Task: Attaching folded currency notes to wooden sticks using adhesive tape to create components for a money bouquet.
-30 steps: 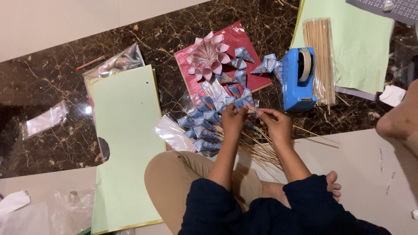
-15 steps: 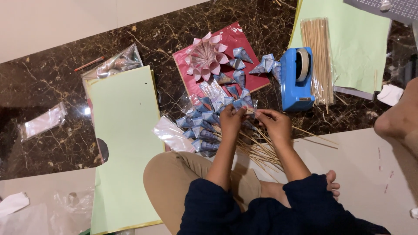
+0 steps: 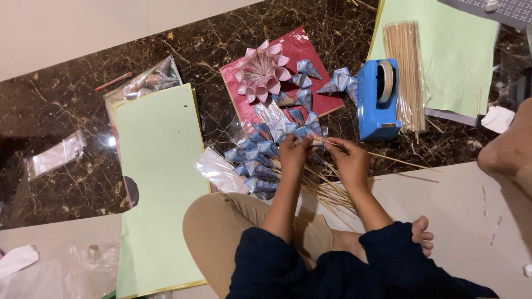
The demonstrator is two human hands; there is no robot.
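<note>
Both hands are pinched shut at the middle of the floor, the left hand (image 3: 293,152) on a small blue paper cone (image 3: 304,133), the right hand (image 3: 349,159) on a thin stick (image 3: 407,162) that points toward 3 o'clock.

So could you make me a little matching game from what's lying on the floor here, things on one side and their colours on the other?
Things:
1. tape dispenser
2. big paper sheet
3. folded paper flower
4. loose sticks

Colours:
A. pink
B. pale wood
C. blue
D. light green

Pairs: 1-C, 2-D, 3-A, 4-B
</note>
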